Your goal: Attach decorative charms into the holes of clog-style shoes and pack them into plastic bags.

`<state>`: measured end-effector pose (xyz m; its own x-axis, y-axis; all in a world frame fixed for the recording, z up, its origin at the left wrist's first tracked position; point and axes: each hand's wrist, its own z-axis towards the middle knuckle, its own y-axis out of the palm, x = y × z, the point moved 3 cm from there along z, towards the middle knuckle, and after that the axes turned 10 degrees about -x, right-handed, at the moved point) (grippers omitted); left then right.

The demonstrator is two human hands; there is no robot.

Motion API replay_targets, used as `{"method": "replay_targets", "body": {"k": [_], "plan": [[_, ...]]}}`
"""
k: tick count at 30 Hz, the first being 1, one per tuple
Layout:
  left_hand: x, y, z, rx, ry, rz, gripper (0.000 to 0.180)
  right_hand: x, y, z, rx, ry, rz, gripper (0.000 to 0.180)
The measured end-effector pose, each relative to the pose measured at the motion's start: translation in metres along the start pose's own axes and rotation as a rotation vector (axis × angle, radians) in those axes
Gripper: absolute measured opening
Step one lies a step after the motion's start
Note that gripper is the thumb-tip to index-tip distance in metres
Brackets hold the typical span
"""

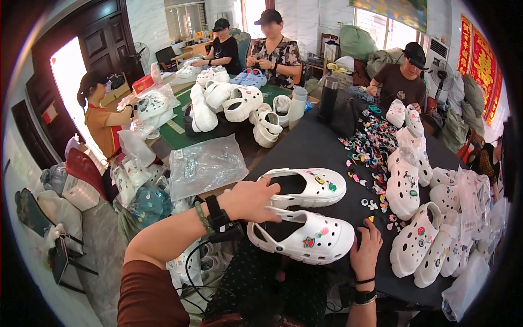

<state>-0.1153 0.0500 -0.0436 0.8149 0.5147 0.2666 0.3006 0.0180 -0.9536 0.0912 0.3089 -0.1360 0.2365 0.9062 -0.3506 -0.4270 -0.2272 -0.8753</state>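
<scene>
My left hand (251, 199) is closed on a pair of white clogs at their heel straps. The far clog (322, 191) carries several coloured charms on its upper, green and yellow among them. On the near clog (326, 238) sit a pink-and-green charm and a multicoloured one. Both clogs point right on the black tabletop (305, 154). Beside the near clog's toe, my right hand (366, 252) lies on the table with fingers stretched forward and thumb apart. Its fingertips are at a small yellow-and-green charm (371, 219); whether they touch it is unclear.
A heap of loose charms (373, 147) spreads beyond my right hand. White clogs (417, 240) line the right side, some bagged. A clear plastic bag (207, 163) lies left. Further off are a black bottle (328, 98), piled white clogs (218, 95) and several people working.
</scene>
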Motion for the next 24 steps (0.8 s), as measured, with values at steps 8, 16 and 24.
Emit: {"method": "replay_targets", "body": {"k": [8,16,24], "plan": [[-0.004,0.003,0.012,-0.124,0.109,0.176,0.048,0.002,0.0,0.0,0.017,-0.013,-0.018,0.029],[-0.001,0.011,0.008,-0.039,0.165,0.188,0.035,0.003,0.0,0.002,0.006,-0.022,-0.02,0.03],[-0.012,0.011,-0.009,0.136,0.102,0.12,0.029,0.002,0.0,0.001,-0.002,0.0,-0.034,0.027]]}}
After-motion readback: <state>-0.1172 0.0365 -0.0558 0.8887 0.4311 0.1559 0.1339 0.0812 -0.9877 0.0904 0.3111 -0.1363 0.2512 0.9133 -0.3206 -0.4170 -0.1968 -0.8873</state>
